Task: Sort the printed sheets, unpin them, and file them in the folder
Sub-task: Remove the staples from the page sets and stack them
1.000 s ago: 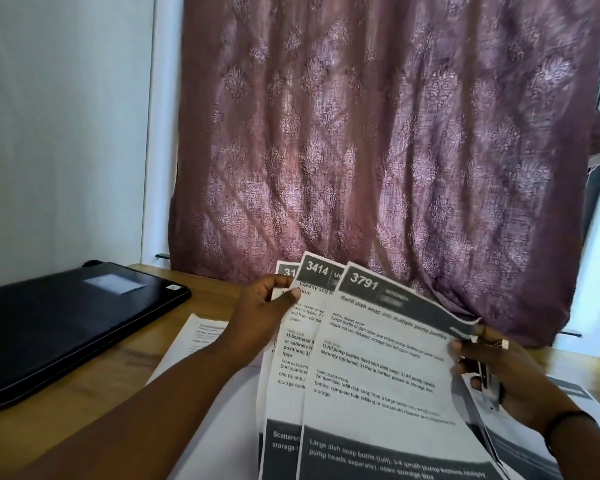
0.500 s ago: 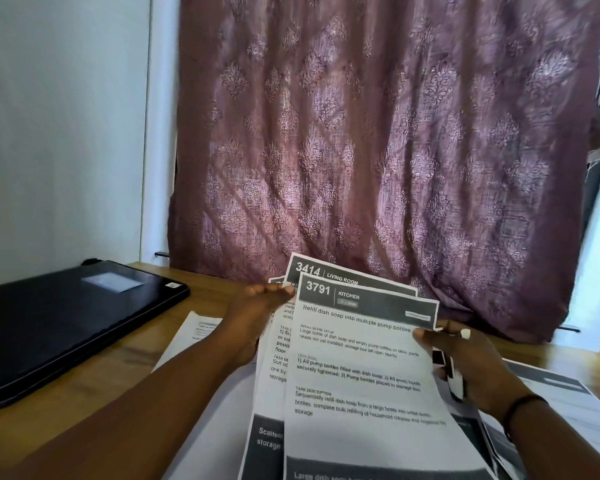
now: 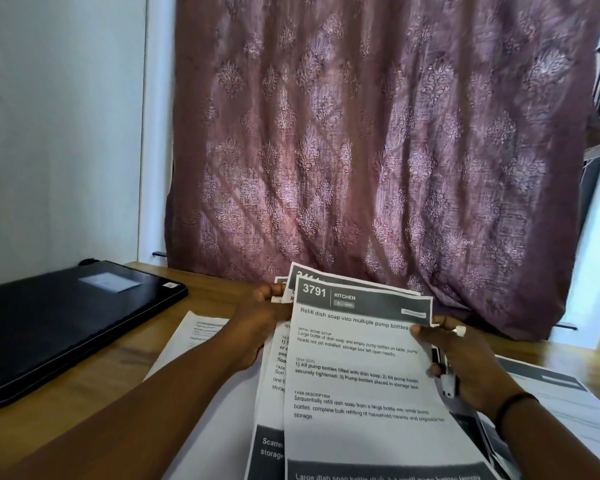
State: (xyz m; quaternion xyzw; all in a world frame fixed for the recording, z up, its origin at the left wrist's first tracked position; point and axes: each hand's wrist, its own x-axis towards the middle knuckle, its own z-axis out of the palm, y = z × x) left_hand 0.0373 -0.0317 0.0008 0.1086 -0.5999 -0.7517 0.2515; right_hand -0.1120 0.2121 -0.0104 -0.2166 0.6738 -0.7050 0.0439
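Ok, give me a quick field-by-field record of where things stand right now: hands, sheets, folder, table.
left hand: grips the left edge of the held sheets, near the top
right hand: pinches the right edge of the front sheet; also holds a small black and white tool, type unclear
front sheet: headed 3791 KITCHEN, faces the camera
sheets behind: at least two, fanned slightly left
black folder: closed, flat on the wooden table, to the left
loose sheets: flat on the table under the hands
filing: not yet begun
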